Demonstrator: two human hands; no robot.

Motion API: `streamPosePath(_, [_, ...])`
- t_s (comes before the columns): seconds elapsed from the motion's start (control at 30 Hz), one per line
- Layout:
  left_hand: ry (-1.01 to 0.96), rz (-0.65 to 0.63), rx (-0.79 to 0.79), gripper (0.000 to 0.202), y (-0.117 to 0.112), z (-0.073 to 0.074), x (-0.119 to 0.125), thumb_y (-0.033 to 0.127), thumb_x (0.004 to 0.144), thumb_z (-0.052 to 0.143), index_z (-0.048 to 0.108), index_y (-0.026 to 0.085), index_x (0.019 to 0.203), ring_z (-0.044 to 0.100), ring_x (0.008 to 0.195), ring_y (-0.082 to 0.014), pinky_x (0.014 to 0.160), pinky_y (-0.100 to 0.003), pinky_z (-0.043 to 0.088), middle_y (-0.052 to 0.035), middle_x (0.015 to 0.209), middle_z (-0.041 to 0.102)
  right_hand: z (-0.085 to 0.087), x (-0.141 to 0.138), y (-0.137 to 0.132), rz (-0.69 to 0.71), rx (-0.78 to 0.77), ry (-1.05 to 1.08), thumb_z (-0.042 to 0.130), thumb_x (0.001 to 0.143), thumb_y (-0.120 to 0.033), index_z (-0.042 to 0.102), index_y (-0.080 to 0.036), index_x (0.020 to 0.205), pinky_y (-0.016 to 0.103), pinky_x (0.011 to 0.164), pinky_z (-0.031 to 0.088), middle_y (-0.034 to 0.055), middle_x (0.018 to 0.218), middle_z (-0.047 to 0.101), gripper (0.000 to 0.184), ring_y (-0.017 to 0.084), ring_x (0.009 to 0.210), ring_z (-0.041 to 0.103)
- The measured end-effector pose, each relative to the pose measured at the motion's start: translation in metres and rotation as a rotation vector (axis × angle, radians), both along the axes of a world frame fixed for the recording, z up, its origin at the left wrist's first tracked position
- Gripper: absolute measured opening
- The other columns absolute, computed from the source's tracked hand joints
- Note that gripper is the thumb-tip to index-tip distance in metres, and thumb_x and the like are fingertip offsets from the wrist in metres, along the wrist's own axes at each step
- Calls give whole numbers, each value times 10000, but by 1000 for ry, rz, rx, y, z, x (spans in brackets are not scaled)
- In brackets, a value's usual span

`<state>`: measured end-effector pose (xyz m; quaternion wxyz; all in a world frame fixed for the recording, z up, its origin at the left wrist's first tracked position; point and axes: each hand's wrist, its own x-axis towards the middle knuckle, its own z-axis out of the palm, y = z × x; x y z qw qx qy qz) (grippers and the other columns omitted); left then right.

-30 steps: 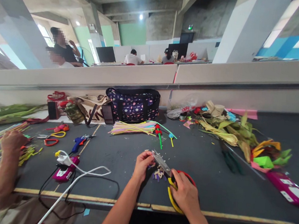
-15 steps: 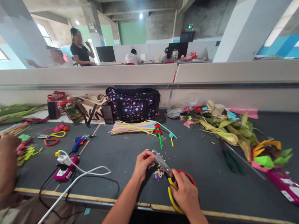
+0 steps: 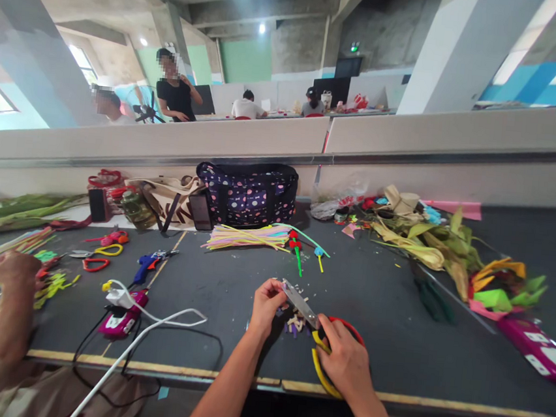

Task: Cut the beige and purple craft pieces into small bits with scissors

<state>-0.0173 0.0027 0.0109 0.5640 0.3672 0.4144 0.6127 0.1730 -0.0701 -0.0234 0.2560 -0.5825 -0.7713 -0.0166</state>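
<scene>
My right hand (image 3: 346, 362) is closed round the yellow and red handles of a pair of scissors (image 3: 305, 308), whose metal blades point up and left. My left hand (image 3: 265, 305) is pinched at the blade tips on a small piece that I cannot make out. Small purple and pale cut bits (image 3: 295, 325) lie on the dark table (image 3: 386, 311) between my two hands.
A co-worker's hands (image 3: 9, 269) work at the left among coloured strips. A white cable and plug (image 3: 124, 300), a blue glue gun (image 3: 149, 262) and spare scissors (image 3: 99, 250) lie left of me. A dotted bag (image 3: 247, 196), pastel strips (image 3: 248, 236) and leaves (image 3: 432, 246) sit further back.
My hands and the scissors have hardly moved. The co-worker's hand at the left has shifted slightly. A person in black behind the partition has walked to the right.
</scene>
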Motion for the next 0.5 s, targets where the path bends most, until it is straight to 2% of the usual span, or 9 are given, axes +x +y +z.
streamPosePath(0.2, [-35, -32, -16, 234, 0, -2, -1, 254, 601, 805, 618, 156, 703, 505, 577, -83, 527, -195, 468, 9, 686, 582, -1, 0, 0, -15, -4, -4, 519, 756, -144, 472, -249, 1255, 237, 660, 450, 9, 945, 615, 513, 134, 771, 605])
streamPosePath(0.4, [-215, -149, -84, 236, 1, -2, -4, 263, 628, 771, 638, 144, 782, 550, 608, -109, 610, -255, 509, -16, 698, 605, -4, 1, 1, -29, -10, -7, 522, 756, -159, 473, -254, 1253, 240, 656, 454, 7, 927, 616, 508, 142, 789, 609])
streamPosePath(0.5, [-257, -180, -122, 224, 1, -1, -6, 277, 656, 747, 638, 131, 786, 553, 592, -110, 595, -247, 509, -16, 647, 590, -5, 1, 1, -29, 0, -6, 517, 762, -171, 463, -271, 1262, 237, 652, 451, 9, 944, 621, 513, 144, 797, 611])
